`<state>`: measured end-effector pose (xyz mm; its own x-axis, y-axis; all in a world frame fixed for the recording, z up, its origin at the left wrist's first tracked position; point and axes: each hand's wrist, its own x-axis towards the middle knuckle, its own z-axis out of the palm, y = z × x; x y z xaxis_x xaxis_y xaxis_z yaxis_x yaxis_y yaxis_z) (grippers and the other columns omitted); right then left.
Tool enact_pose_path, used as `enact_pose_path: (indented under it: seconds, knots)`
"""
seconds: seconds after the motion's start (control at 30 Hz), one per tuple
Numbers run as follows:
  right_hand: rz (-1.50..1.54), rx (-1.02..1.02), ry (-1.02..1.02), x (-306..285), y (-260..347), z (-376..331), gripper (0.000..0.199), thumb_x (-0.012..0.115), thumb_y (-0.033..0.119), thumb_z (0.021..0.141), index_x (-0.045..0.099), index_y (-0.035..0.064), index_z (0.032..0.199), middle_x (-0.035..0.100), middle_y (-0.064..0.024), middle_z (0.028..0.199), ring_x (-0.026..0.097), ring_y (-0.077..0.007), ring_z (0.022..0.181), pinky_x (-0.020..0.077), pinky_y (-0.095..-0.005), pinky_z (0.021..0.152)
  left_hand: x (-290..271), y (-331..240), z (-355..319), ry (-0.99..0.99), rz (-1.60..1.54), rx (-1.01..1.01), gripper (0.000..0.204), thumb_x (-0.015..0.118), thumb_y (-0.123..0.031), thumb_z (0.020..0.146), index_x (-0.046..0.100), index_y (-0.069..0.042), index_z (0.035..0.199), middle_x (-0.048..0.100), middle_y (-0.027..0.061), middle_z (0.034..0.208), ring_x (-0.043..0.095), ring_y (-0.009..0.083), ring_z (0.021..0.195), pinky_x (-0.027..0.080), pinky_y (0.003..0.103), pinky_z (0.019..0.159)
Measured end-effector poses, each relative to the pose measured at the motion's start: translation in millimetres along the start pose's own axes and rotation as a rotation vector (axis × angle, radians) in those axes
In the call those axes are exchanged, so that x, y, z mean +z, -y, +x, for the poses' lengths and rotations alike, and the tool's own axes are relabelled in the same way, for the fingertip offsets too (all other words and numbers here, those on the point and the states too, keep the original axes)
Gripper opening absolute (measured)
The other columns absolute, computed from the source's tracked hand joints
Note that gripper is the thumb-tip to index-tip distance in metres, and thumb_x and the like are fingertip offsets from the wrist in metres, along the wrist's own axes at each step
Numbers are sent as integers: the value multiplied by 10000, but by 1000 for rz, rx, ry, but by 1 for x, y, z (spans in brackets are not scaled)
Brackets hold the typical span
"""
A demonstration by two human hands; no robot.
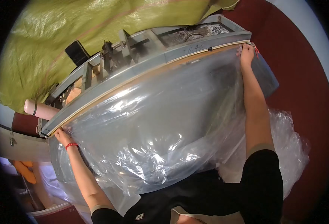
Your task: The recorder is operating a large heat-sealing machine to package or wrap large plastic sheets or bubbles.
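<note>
A wide clear plastic sheet (pixel 153 115) is spread between my two arms, its far edge along the strip of a long grey metal frame (pixel 142 69). My left hand (pixel 62 136), with a red bracelet at the wrist, pinches the sheet's corner by the frame's near left end. At the far right end my right hand (pixel 247 55) is closed on the other corner, arm stretched out. The sheet hangs in shiny wrinkles toward my body. Whether it is a single layer or a bag, I cannot tell.
Inside the frame are metal crossbars and small loose bits. A pink bottle (pixel 41 109) lies by its left end, and a black box-like object (pixel 77 53) sits behind. Yellow-green sheeting (pixel 60 33) covers the back. Crumpled clear plastic (pixel 283 149) bulges beside my right arm.
</note>
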<state>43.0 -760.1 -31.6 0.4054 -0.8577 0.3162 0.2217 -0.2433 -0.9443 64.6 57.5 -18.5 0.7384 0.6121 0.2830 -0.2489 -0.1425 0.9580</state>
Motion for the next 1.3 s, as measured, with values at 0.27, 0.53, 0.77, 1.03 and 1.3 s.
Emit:
enact_pose_path:
  seconds: [0.27,0.53,0.77,1.03,1.3]
  knots:
    - [-111,6,1,14,22,-18,253,391,250,880,443,5,920,561,-111,645,511,-161,427,414,-271,401,-26,17,20,-94,-88,-40,163,468,-138,819,538,7,846,558,67,780,526,147,600,456,257,516]
    - [24,193,243,-6,27,-16,250,485,232,858,454,11,972,579,-80,707,552,-138,553,437,-250,465,-18,-46,-25,311,46,100,104,517,-137,809,483,-64,876,475,-15,693,417,56,582,343,178,491]
    - [195,-134,188,-21,57,-45,255,590,0,744,455,-2,960,575,-67,759,566,-121,641,442,-221,545,-97,-78,-37,140,-19,166,68,496,-122,850,494,-76,900,454,-37,815,414,41,735,346,178,669]
    - [165,-166,183,-52,106,-62,233,595,2,743,467,15,937,578,-60,758,561,-102,622,412,-205,505,-113,-51,-55,197,-9,82,78,494,-119,844,493,-71,905,438,-31,828,401,53,750,338,187,678]
    - [156,-199,103,-64,120,-47,217,608,14,742,493,-5,925,590,-70,769,563,-114,644,460,-218,583,-99,-70,-79,269,-24,92,94,510,-111,841,500,-67,923,437,-47,786,396,24,698,330,163,608]
